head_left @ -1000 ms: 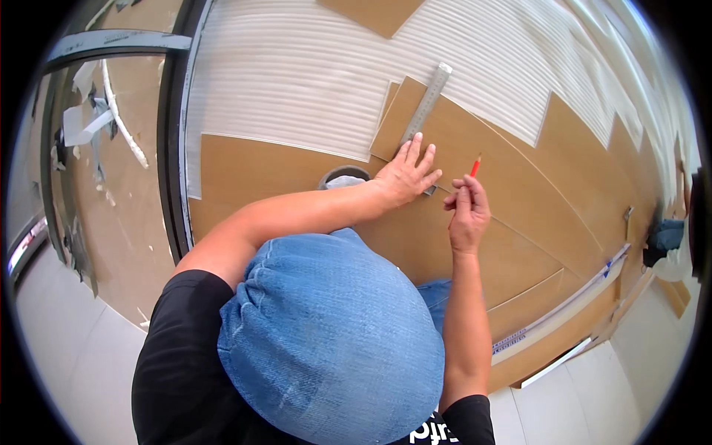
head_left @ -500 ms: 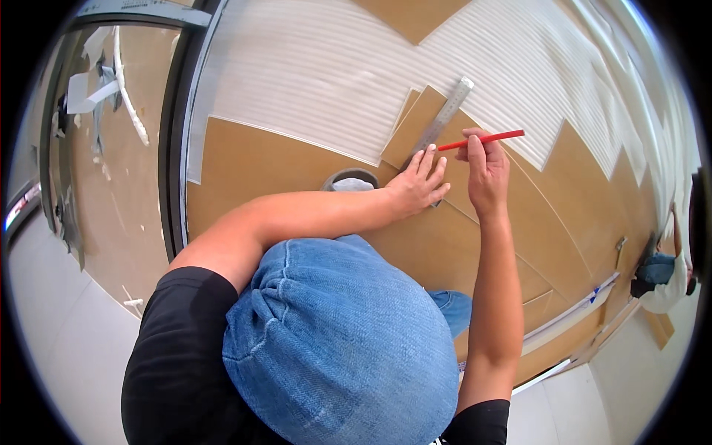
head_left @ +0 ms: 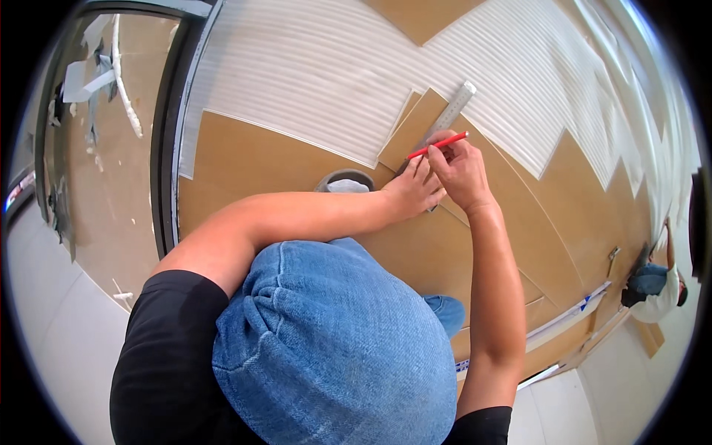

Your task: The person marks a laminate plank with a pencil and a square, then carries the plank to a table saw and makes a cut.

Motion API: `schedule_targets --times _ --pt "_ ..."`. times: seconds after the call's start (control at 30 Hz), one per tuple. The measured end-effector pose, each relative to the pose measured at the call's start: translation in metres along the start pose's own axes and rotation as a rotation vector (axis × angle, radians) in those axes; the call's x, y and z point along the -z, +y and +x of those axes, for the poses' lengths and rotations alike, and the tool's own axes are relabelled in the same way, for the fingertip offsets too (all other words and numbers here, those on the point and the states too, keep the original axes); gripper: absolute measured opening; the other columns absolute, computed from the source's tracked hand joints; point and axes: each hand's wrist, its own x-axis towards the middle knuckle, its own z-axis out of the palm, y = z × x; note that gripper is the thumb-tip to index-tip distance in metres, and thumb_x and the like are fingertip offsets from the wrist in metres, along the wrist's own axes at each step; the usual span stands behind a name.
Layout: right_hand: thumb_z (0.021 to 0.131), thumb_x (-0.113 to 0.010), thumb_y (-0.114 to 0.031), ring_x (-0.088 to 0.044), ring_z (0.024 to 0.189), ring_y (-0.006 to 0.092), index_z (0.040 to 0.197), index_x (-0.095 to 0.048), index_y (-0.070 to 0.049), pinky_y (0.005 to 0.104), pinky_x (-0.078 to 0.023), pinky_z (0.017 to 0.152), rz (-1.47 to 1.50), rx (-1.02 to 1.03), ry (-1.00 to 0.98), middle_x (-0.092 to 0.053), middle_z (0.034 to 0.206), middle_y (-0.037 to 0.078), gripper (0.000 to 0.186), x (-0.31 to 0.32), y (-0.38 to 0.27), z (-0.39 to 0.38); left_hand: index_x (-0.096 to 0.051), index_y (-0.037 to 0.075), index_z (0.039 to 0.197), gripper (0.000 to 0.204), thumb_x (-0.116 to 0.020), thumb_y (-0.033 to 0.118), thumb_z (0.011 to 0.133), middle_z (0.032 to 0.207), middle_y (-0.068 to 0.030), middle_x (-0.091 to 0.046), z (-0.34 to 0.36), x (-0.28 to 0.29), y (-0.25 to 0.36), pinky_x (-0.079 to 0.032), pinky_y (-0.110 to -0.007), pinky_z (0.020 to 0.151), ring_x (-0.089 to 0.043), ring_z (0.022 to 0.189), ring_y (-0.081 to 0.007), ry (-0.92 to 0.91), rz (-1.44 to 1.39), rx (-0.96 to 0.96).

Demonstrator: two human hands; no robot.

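Note:
My left hand (head_left: 415,191) lies with its fingers spread over the near end of a metal ruler (head_left: 455,104), pressing on a brown floor plank (head_left: 414,127). A dark piece at the ruler's near end is partly covered by my fingers. Above and just right of it, my right hand (head_left: 466,170) is closed round a red pencil (head_left: 455,139). The pencil slants down to the left, its tip close to my left fingertips and the ruler. Whether the tip touches the plank I cannot tell.
White ribbed underlay (head_left: 297,67) stretches beyond the stepped edge of the laid planks (head_left: 252,159). Beside my left forearm sits a grey round-rimmed thing (head_left: 362,176) with something whitish inside. A dark frame (head_left: 167,141) runs along the left. Another person (head_left: 653,289) crouches far right, near a hammer-like tool (head_left: 613,254).
My right hand has moved left with the pencil, from right of the ruler to over it, beside my left hand. The left hand still presses in the same place.

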Motion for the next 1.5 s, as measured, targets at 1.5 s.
schedule_targets --times 1.5 --pt "0.086 -0.065 -0.02 -0.062 0.062 0.0273 0.092 -0.071 -0.005 0.0376 -0.051 0.064 -0.278 0.131 0.061 -0.066 0.069 0.015 0.017 0.029 0.002 0.042 -0.054 0.025 0.144 0.049 -0.049 0.04 0.097 0.154 -0.025 -0.038 -0.002 0.004 -0.004 -0.032 -0.063 0.113 -0.034 0.137 -0.0576 0.108 0.062 -0.003"
